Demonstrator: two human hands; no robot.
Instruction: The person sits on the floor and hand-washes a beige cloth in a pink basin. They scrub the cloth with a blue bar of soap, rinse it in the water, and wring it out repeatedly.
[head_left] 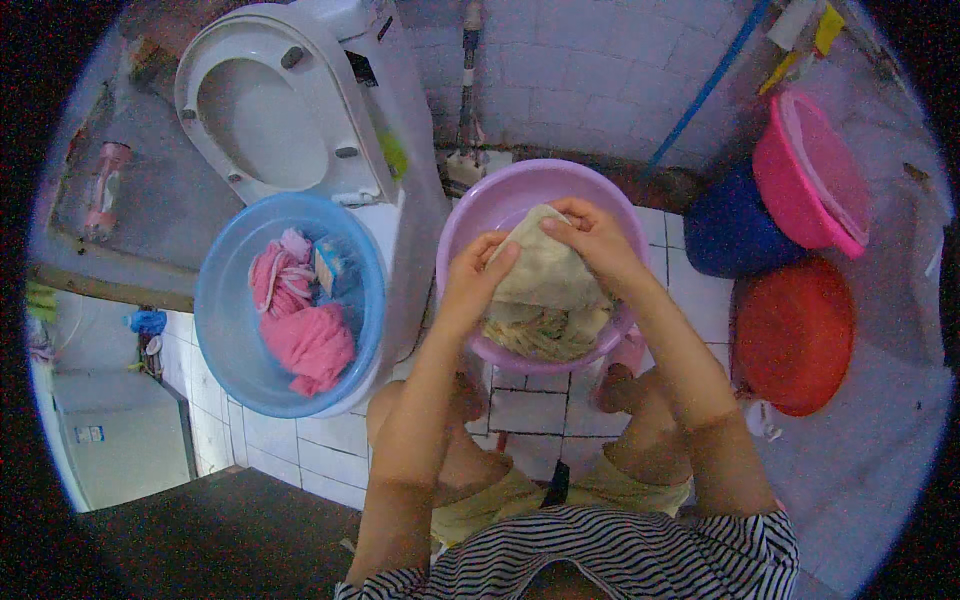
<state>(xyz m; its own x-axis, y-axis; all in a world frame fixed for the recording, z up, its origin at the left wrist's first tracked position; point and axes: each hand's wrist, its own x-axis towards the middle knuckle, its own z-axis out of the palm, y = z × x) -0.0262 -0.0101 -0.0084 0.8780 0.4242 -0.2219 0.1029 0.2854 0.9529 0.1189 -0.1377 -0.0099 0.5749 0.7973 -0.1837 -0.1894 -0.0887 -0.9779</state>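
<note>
A pale cream cloth (545, 272) is stretched between my two hands above a pinkish-purple basin (470, 215). My left hand (474, 280) is closed on the cloth's left edge, thumb on top. At its upper right edge my right hand (596, 242) grips it, with the fingers curled behind. Below, a bunched, yellowish-green part (545, 335) hangs down within the basin's near side; I cannot tell whether it is the same piece. The basin stands on the floor in front of my feet, and its bottom is mostly hidden by the cloth and hands.
To the left, a blue basin (212, 320) holds pink cloths (310, 345) and a small blue packet (338, 265). It stands against a white toilet (260, 120) with its lid raised. On the right are a dark blue bucket (730, 230), a pink basin (805, 180) and a red basin (795, 335).
</note>
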